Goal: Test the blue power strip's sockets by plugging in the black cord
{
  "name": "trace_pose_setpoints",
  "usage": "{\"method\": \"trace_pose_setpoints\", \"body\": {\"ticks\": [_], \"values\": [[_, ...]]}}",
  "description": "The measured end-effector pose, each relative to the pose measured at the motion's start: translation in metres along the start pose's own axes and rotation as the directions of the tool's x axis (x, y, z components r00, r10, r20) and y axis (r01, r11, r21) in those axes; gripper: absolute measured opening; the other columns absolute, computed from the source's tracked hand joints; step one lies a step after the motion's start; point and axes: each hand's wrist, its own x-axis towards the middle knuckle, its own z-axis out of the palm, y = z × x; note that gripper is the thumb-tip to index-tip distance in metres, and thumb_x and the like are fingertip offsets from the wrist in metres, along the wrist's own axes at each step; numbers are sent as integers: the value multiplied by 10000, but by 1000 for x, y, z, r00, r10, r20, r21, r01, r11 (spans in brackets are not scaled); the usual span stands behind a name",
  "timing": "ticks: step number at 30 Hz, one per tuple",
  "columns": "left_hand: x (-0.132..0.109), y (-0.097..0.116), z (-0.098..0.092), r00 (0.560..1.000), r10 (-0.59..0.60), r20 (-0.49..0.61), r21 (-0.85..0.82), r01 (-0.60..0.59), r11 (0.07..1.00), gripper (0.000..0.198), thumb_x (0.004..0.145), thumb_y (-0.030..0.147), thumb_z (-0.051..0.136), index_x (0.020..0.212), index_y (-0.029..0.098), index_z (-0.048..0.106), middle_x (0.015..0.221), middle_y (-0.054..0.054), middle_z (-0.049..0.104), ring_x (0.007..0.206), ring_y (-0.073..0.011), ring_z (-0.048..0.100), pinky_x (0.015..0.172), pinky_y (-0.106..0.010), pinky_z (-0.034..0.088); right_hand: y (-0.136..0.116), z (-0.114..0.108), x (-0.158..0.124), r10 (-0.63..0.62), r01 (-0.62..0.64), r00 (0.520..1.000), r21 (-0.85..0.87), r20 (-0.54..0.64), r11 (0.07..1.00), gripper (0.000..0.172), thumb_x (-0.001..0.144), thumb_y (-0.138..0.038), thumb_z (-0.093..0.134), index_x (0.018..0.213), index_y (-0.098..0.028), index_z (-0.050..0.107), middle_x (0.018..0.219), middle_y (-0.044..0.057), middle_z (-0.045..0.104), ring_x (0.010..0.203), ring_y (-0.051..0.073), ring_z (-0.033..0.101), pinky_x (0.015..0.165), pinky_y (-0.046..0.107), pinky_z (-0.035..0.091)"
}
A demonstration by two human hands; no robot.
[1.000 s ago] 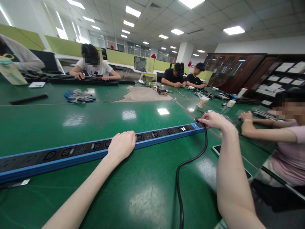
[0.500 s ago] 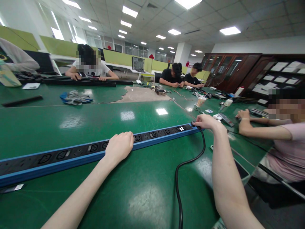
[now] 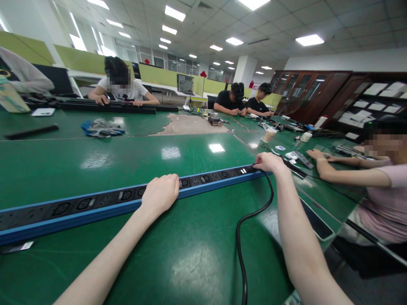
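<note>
A long blue power strip with a black socket face lies slantwise across the green table, its left end beyond the view. My left hand is closed over its middle, fingers wrapped round the far side and covering some sockets. At the strip's right end my right hand pinches the end of a black power cord. Its fingers hide most of that cord end, and I cannot tell how it joins the strip. From there the cord loops down over the table toward me.
A phone lies near the right edge. Blue-and-white gloves and a dark bar lie at far left. A drink cup stands beyond my right hand. Several co-workers sit round the table, one close at right.
My right hand has shifted slightly left and lower at the strip's end, with the cord in its fingers. My left hand stays put. The co-worker at right has moved a hand a little left.
</note>
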Motion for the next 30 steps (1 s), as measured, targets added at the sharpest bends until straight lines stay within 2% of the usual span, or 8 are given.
{"method": "trace_pose_setpoints", "body": {"ticks": [14,20,25,30], "values": [[0,2,-1,1000,-13,-4,3,13,1000,426,1085,299,290,976,205,690,984,-106,775,930,-287,731,818,-390,479,-4,2,3,107,-108,994,61,13,992,310,809,-484,814,1021,-257,818,1129,115,788,1033,277,739,879,365,548],[-1,1,0,1000,-6,-19,-8,5,1000,434,1088,311,283,947,208,679,963,-102,767,905,-282,724,800,-386,470,-1,1,7,96,-96,995,31,9,995,324,786,-504,822,1012,-272,828,1130,117,784,1022,291,740,880,398,551],[0,1,-1,1000,-15,-8,-16,14,1000,427,1089,310,287,957,208,680,978,-103,771,924,-272,723,830,-380,467,0,-3,15,104,-107,993,45,57,993,349,749,-523,844,999,-279,834,1104,105,789,989,281,745,873,391,549],[-1,1,-2,1000,-10,-21,-21,10,1000,425,1088,317,287,935,210,669,961,-103,766,904,-272,720,811,-377,458,-1,4,9,93,-93,996,21,-3,995,326,771,-502,828,993,-264,831,1085,122,790,986,286,745,867,396,551]]}}
